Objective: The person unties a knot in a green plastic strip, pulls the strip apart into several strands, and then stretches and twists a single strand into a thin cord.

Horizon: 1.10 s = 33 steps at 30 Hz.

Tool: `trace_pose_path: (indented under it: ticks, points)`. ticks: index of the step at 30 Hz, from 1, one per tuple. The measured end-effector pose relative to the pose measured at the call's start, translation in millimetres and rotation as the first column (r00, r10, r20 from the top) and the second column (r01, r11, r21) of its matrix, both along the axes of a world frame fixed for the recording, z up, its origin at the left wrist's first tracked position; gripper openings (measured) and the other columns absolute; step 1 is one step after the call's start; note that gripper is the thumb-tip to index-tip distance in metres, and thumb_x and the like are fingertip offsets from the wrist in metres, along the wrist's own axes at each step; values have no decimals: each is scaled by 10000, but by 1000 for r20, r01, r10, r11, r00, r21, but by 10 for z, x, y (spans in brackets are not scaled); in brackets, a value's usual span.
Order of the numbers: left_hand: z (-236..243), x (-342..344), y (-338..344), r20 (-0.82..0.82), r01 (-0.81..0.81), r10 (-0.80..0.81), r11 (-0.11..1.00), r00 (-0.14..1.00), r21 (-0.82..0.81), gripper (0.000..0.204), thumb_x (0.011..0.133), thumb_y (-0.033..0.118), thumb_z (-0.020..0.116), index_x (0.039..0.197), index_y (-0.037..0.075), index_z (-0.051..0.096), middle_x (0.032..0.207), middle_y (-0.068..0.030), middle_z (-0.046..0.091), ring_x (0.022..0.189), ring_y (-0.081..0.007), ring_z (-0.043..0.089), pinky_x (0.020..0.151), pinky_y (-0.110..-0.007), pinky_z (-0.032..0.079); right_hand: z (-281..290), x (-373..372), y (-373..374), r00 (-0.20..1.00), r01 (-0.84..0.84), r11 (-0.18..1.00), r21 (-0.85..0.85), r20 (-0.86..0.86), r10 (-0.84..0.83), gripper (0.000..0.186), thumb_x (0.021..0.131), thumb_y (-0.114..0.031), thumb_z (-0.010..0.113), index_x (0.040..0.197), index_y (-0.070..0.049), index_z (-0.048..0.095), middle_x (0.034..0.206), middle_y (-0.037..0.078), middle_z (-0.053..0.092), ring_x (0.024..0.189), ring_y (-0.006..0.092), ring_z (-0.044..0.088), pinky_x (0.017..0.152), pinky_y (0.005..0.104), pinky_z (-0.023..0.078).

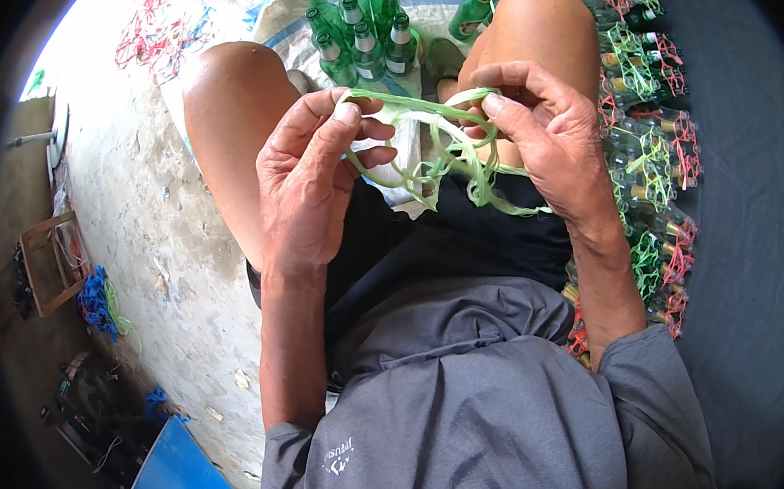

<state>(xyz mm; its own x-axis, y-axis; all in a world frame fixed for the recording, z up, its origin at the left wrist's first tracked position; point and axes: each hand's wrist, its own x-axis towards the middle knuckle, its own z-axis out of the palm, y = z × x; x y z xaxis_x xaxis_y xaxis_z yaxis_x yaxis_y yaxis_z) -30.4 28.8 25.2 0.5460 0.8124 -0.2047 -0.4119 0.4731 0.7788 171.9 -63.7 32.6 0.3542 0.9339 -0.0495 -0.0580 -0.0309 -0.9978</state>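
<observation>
Between my two raised hands stretches a knotted green plastic cord (411, 108), its loops hanging down over my lap. My left hand (312, 157) pinches one end between thumb and forefinger, the other fingers loosely curled. At the other end, my right hand (545, 133) pinches the cord between thumb and fingers, and a tail dangles below its wrist. Beyond my hands, several green glass bottles (367, 50) stand grouped on the ground between my knees. Another green bottle (470, 16) stands by my right leg.
Rows of bottles wrapped in green and red cords (648, 162) lie along my right side, beside a dark sheet (748, 224). Red cord scraps (152, 37) lie on a pale sheet at the far left. A wooden frame (53, 262) and a blue cord bundle (97, 301) are at left.
</observation>
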Motion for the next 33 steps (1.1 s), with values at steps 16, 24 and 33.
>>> trace_pose_path:
  ticks: [16,24,33]
  points:
    - [53,-127,67,130,-102,103,995,986,-9,141,1014,69,556,1086,-10,649,913,-92,650,634,-85,501,576,-224,412,75,130,-38,996,61,997,39,57,-64,196,973,-34,588,1141,56,632,980,134,717,908,167,695,863,304,565]
    - [257,-281,145,181,-68,46,991,982,116,159,1024,135,539,1114,18,598,903,-51,587,615,-47,357,547,-201,287,46,132,-25,988,90,992,85,121,-100,197,976,-42,563,1123,46,660,953,96,706,831,123,686,775,276,585]
    - [307,-298,165,184,-136,121,988,975,73,182,1019,108,538,1092,-21,644,837,-51,607,534,-19,339,476,-168,273,137,91,-28,989,37,999,10,144,-38,199,979,-40,574,1145,48,640,902,86,692,806,129,665,788,285,557]
